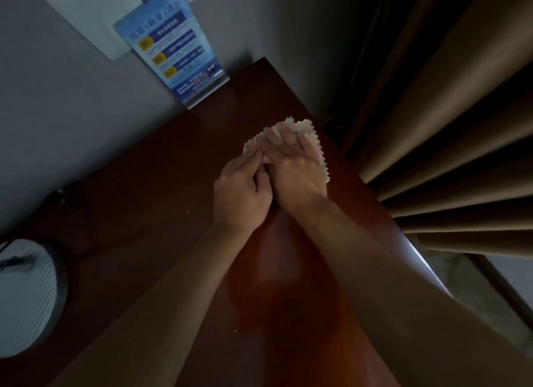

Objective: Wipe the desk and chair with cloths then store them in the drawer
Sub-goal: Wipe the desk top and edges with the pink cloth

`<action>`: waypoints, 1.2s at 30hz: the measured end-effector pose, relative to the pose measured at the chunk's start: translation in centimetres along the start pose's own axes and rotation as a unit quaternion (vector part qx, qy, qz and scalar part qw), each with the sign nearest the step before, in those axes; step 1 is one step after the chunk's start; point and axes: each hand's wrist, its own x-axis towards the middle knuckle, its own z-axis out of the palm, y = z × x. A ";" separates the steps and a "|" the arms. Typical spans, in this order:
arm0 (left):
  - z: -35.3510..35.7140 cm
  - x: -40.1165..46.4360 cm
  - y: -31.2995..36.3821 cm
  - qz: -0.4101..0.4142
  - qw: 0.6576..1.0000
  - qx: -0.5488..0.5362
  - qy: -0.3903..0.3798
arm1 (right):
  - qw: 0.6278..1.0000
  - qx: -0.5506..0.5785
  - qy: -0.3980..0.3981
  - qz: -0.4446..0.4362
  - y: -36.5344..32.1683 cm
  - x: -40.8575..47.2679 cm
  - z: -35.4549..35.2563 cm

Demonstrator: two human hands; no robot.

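Two hands on job; we're mid desk-wipe, we reckon. Desk [161,190] red-brown, curtain [450,144] crowds its 3 o'clock edge. Blue sign [173,49] at 11 o'clock, round white device [26,297] at 8: obstacles for later passes. Right hand [294,167] flat, fingers straight, pressing cloth [313,133] near far corner; left hand [242,190] alongside, grip unclear. Next: sweep w/ steady pressure, skirt sign. Chair, drawer unseen.
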 end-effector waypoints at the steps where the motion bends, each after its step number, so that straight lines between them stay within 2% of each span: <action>1: 0.7 0.4 1.1 0.003 1.000 -0.004 -0.005 | 1.000 -0.011 0.004 0.003 1.2 0.0 -0.4; 6: 2.7 0.6 5.1 0.011 1.000 -0.007 -0.018 | 0.998 0.016 0.008 0.057 4.7 -3.4 -1.4; 8: 2.5 -1.6 5.6 0.024 1.000 0.001 -0.001 | 0.998 -0.016 0.005 0.056 4.2 -6.5 -1.0; 11: 2.1 -6.2 4.9 0.019 1.000 0.019 0.014 | 0.998 -0.052 0.015 0.020 2.5 -11.3 0.1; 13: 1.7 -9.4 4.1 0.017 0.999 0.020 0.019 | 0.999 -0.034 0.017 -0.021 2.0 -13.7 0.8; 17: 1.0 -12.2 3.2 0.041 0.999 0.009 -0.001 | 0.995 -0.028 0.017 -0.091 3.2 -12.5 0.5; 22: -0.3 -11.5 2.5 -0.055 0.998 0.011 0.037 | 0.998 -0.016 -0.004 -0.062 3.4 -2.9 -1.7; 25: -1.0 -11.9 1.4 -0.110 0.991 -0.003 0.074 | 0.998 -0.016 0.000 -0.059 0.6 1.1 -1.0; 28: -1.8 -13.3 -0.5 -0.175 0.977 -0.017 0.123 | 0.988 -0.024 -0.025 -0.152 -3.6 -3.6 1.1; 30: -2.2 -14.3 -1.7 -0.186 0.973 -0.018 0.139 | 0.974 0.012 -0.027 -0.225 -4.0 -9.4 1.6; 33: -2.0 -14.7 -2.5 -0.184 0.977 -0.023 0.108 | 0.955 0.043 -0.054 -0.290 -1.8 -12.6 1.0; 36: -1.4 -14.5 -2.8 -0.185 0.982 -0.022 0.043 | 0.973 0.033 -0.045 -0.224 -0.8 -7.9 0.2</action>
